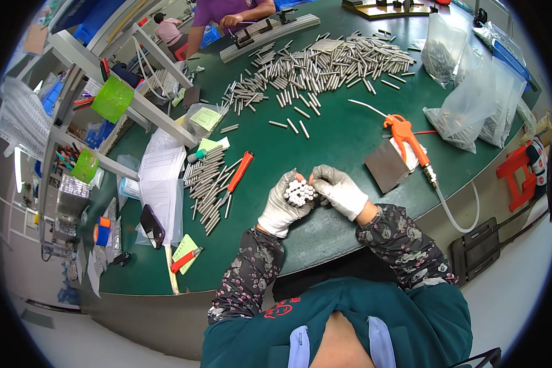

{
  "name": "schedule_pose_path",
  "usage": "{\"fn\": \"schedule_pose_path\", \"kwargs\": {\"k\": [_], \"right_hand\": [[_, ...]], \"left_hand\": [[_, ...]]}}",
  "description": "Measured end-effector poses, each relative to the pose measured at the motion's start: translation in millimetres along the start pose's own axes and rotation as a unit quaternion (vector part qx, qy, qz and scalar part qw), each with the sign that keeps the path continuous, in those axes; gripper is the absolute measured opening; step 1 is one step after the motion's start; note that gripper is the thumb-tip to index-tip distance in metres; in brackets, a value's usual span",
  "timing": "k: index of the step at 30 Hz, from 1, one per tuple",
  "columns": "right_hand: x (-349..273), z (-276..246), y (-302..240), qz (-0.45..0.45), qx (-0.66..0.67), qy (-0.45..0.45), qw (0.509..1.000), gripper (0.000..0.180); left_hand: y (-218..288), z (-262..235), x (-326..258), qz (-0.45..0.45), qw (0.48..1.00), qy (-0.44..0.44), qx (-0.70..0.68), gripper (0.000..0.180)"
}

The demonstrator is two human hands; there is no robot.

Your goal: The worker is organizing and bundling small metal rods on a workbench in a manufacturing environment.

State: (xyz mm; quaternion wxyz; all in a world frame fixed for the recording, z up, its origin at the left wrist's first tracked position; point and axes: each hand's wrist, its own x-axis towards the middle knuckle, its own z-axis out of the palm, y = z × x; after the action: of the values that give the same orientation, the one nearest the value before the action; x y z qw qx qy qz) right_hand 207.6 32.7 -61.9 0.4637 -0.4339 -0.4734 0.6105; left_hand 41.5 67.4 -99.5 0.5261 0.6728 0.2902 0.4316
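Wearing a whitish glove, my left hand is wrapped round a bundle of metal pins whose round ends face up. My right hand, gloved too, has its fingers closed at the bundle's right side; whether a pin is pinched there is hidden. Both hands are over the near part of the green table. Left of them lies a row of loose metal pins, with an orange-handled tool across its right side. A large heap of similar pins spreads over the far part of the table.
An orange air blow gun with a hose rests beside a brown block at right. Plastic bags of pins stand behind it. Papers, a phone and a red cutter lie at left. A person in purple works opposite.
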Motion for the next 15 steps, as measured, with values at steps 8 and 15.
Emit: {"fn": "schedule_pose_path", "kwargs": {"k": [8, 15], "right_hand": [[-1, 1, -2, 0.006, 0.011, 0.015, 1.0, 0.011], [1, 0, -2, 0.019, -0.003, 0.045, 0.999, 0.012]], "left_hand": [[-2, 0, 1, -0.042, 0.998, -0.016, -0.043, 0.051], [5, 8, -1, 0.003, 0.997, -0.001, 0.074, 0.061]]}}
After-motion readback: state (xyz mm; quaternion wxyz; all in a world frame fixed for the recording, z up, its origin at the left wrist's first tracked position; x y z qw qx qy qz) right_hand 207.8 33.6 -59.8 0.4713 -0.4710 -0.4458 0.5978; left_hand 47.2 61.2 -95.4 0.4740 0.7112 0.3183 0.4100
